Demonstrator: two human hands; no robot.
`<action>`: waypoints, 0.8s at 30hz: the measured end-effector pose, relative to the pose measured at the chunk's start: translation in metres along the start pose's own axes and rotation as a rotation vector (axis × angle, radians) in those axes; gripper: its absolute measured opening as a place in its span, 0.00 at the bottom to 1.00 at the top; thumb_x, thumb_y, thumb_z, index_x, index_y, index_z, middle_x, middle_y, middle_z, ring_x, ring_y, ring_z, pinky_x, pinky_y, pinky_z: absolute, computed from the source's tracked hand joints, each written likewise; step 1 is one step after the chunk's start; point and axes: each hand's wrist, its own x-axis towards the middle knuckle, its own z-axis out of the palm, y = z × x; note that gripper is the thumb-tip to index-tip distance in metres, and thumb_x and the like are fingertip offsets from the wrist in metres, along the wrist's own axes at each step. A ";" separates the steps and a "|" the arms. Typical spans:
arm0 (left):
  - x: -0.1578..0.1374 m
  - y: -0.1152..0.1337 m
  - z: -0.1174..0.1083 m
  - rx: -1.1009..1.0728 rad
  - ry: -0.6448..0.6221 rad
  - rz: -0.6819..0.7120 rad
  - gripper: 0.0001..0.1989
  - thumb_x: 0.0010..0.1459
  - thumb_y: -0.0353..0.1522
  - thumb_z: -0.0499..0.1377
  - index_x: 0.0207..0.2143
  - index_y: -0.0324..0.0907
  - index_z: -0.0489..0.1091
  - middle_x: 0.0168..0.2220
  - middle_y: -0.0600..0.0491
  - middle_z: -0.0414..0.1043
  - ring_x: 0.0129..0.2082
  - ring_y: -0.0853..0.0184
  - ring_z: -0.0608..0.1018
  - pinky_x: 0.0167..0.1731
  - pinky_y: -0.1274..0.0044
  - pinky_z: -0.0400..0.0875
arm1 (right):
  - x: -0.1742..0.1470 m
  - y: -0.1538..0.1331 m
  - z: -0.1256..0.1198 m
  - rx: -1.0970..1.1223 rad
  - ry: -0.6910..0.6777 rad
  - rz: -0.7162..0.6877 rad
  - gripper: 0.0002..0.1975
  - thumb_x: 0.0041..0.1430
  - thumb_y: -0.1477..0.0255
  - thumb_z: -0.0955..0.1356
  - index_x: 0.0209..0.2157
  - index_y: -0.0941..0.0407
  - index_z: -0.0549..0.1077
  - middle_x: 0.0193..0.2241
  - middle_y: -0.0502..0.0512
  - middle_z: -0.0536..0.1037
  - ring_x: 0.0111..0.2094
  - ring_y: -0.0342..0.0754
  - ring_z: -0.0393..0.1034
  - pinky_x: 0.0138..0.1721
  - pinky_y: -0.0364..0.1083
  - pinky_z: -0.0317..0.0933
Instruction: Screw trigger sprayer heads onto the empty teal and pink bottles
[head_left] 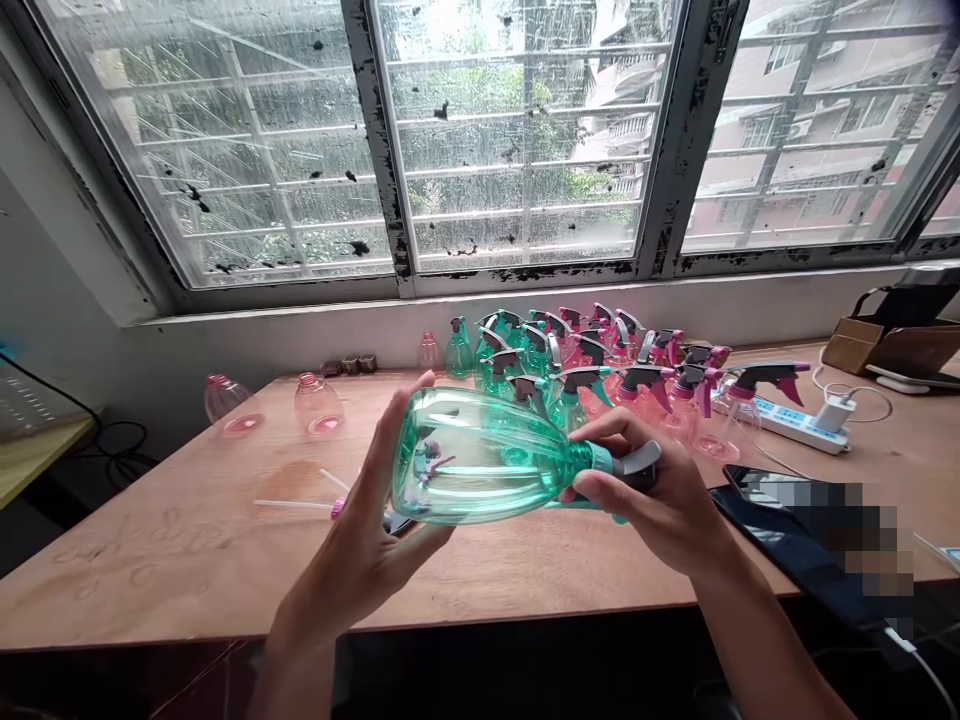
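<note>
A clear green spray bottle (480,460) lies sideways in the air between my hands, over the front of the wooden table. My left hand (375,510) cups its base, thumb below and fingers above. The fingers of my right hand (637,480) close around the neck, at the light green collar (600,458) of the spray head. Part of the dark head with a grey lever (637,460) shows past the fingers; the rest is hidden. Behind the bottle, a pink-collared spray head (337,507) with a thin clear tube lies on the table, partly covered by my left hand.
Several green and pink spray bottles (566,400) stand grouped behind my hands. Headless pink bottles (319,405) stand at the left. On the right are a power strip (802,424), a phone (780,487) and a brown case (870,340). The table's front edge (525,618) runs below my hands.
</note>
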 end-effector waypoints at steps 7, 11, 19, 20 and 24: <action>0.006 0.001 0.005 0.082 0.042 -0.030 0.51 0.68 0.32 0.67 0.80 0.60 0.38 0.80 0.47 0.48 0.76 0.47 0.63 0.63 0.61 0.78 | 0.000 -0.001 0.001 -0.067 -0.004 0.019 0.19 0.62 0.55 0.80 0.43 0.53 0.78 0.28 0.50 0.79 0.25 0.48 0.76 0.25 0.44 0.71; 0.009 0.000 0.007 0.099 0.041 -0.069 0.51 0.64 0.50 0.68 0.80 0.57 0.43 0.80 0.45 0.47 0.75 0.41 0.62 0.64 0.56 0.77 | 0.001 -0.001 0.002 -0.056 -0.020 0.064 0.20 0.61 0.54 0.80 0.41 0.53 0.78 0.28 0.51 0.81 0.27 0.50 0.80 0.28 0.46 0.76; 0.008 0.001 -0.007 0.248 0.022 0.112 0.41 0.72 0.39 0.63 0.79 0.59 0.46 0.80 0.48 0.44 0.78 0.44 0.55 0.73 0.55 0.62 | 0.007 0.001 0.004 0.143 -0.077 0.156 0.17 0.64 0.57 0.79 0.42 0.53 0.76 0.26 0.52 0.86 0.30 0.53 0.86 0.31 0.46 0.78; 0.007 0.000 -0.007 0.295 0.061 0.147 0.40 0.72 0.34 0.63 0.79 0.59 0.49 0.79 0.48 0.49 0.77 0.47 0.58 0.72 0.57 0.65 | 0.008 0.001 0.004 0.160 -0.069 0.164 0.18 0.64 0.56 0.79 0.42 0.53 0.76 0.26 0.52 0.86 0.29 0.54 0.86 0.31 0.46 0.78; 0.008 -0.002 0.000 0.300 0.202 0.157 0.40 0.68 0.29 0.68 0.76 0.59 0.57 0.73 0.50 0.62 0.73 0.50 0.67 0.69 0.59 0.70 | 0.011 0.002 0.007 0.239 -0.060 0.208 0.20 0.62 0.53 0.79 0.40 0.53 0.74 0.26 0.52 0.86 0.27 0.54 0.85 0.33 0.49 0.80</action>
